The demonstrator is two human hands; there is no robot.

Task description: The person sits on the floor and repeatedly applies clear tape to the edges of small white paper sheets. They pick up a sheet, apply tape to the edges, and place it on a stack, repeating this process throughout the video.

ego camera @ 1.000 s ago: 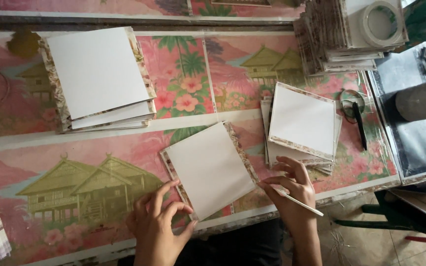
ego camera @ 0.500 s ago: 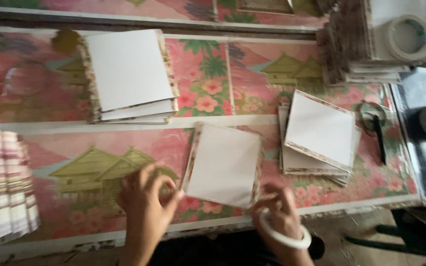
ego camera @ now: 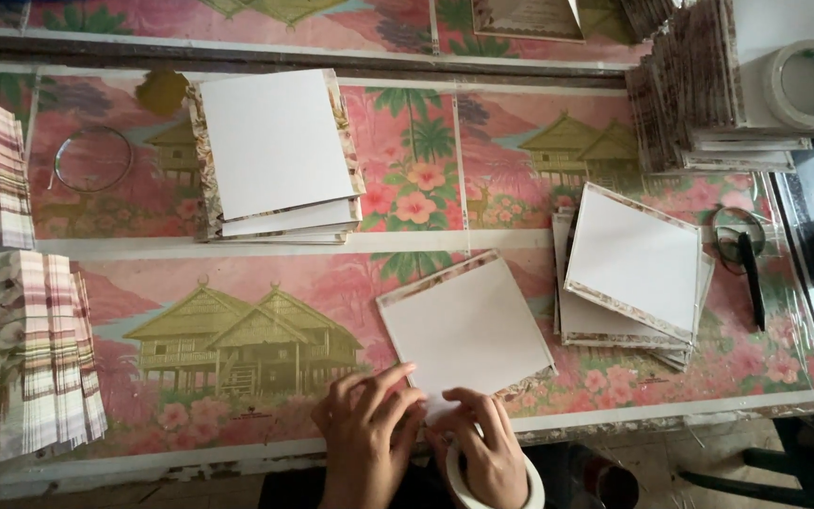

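A white square card (ego camera: 468, 325) with a patterned border lies tilted near the table's front edge. My left hand (ego camera: 362, 438) and my right hand (ego camera: 484, 448) meet at the card's near corner, fingertips pressing on it. A white tape roll (ego camera: 454, 471) hangs around my right hand near the wrist. To the right sits a stack of similar cards (ego camera: 635, 267). Another stack of cards (ego camera: 275, 155) rests further back on the left.
The table has a pink cloth with houses and flowers (ego camera: 237, 330) under clear plastic. Fanned striped paper strips (ego camera: 40, 358) lie at the left. A tall card pile with a tape roll (ego camera: 807, 80) stands back right. Scissors (ego camera: 751, 273) lie at the right.
The view has shifted right, bringing the striped strips into sight. My hands have come together at the card's near corner, and the thin stick once in my right hand is gone.
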